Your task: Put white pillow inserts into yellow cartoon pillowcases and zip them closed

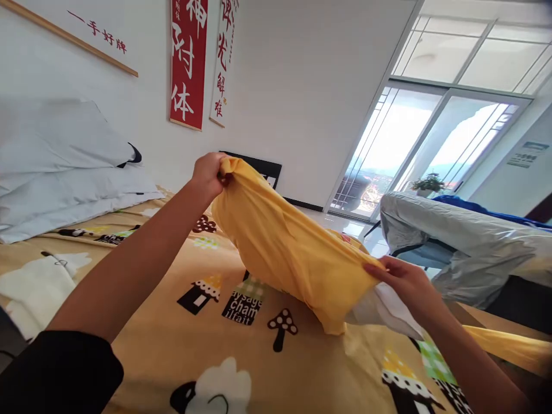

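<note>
A yellow cloth point(284, 241) is stretched between my two hands above a bed. My left hand point(210, 173) is closed around its upper left corner. At the lower right, my right hand point(399, 279) pinches the edge of the same cloth. Its middle sags a little, and a lower corner hangs close to the bedspread. Beside my right hand, a white cloth point(383, 307) shows partly from behind the yellow one; whether the two are joined I cannot tell. Beneath lies a tan bedspread point(159, 351) printed with sheep, mushrooms and houses.
White pillows point(64, 167) are stacked at the left against the wall. At the right stands furniture under a grey plastic cover point(457, 224), with a potted plant point(429, 183) behind it. Glass sliding doors point(397, 138) are at the back. Red and white scrolls hang on the wall.
</note>
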`<action>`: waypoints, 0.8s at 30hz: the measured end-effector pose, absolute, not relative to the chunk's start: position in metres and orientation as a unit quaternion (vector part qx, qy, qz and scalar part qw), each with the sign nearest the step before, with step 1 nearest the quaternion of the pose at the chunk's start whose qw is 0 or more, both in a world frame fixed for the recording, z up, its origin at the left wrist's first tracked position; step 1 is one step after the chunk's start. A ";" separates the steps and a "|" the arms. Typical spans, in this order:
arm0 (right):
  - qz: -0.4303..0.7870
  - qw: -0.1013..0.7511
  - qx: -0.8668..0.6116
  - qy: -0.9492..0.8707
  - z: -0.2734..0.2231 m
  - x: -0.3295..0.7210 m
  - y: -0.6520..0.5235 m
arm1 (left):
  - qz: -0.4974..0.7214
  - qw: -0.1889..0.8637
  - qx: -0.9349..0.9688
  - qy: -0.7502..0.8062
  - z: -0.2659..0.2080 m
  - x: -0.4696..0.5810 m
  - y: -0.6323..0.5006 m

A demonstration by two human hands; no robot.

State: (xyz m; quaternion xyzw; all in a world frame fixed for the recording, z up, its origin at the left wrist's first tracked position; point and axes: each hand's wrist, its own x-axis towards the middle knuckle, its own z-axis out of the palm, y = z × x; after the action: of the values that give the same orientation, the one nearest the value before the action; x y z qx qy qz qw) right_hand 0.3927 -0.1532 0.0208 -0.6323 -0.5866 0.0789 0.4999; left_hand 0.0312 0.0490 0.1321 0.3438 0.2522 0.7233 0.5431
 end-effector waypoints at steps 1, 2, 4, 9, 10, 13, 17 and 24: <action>0.079 0.569 -0.619 -0.536 0.020 0.396 -0.163 | 0.722 0.552 0.334 0.251 0.144 0.042 0.043; 0.083 0.627 -0.600 -0.491 0.018 0.398 -0.174 | 0.719 0.561 0.323 0.252 0.155 0.051 0.036; 0.109 0.679 -0.575 -0.443 0.012 0.398 -0.194 | 0.718 0.578 0.299 0.247 0.176 0.065 0.021; 0.175 0.567 -0.600 -0.537 -0.008 0.406 -0.213 | 0.728 0.602 0.279 0.174 0.228 0.082 -0.020; 0.164 0.522 -0.612 -0.571 -0.010 0.409 -0.207 | 0.730 0.601 0.284 0.160 0.238 0.084 -0.026; 0.010 0.389 -0.656 -0.647 -0.007 0.404 -0.182 | 0.752 0.567 0.297 0.159 0.257 0.094 -0.033; -0.333 0.400 -0.636 -0.570 -0.001 0.347 -0.175 | 0.791 0.490 0.302 0.206 0.260 0.105 -0.023; -0.329 0.366 -0.617 -0.614 -0.071 0.251 -0.163 | 0.815 0.425 0.336 0.207 0.287 0.102 -0.035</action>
State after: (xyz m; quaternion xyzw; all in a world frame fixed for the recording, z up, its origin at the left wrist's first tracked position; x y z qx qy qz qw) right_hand 0.2514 -0.1629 -0.0709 -0.6167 -0.6144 -0.3292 0.3657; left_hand 0.1021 -0.0352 0.2871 0.3363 0.2073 0.8145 0.4249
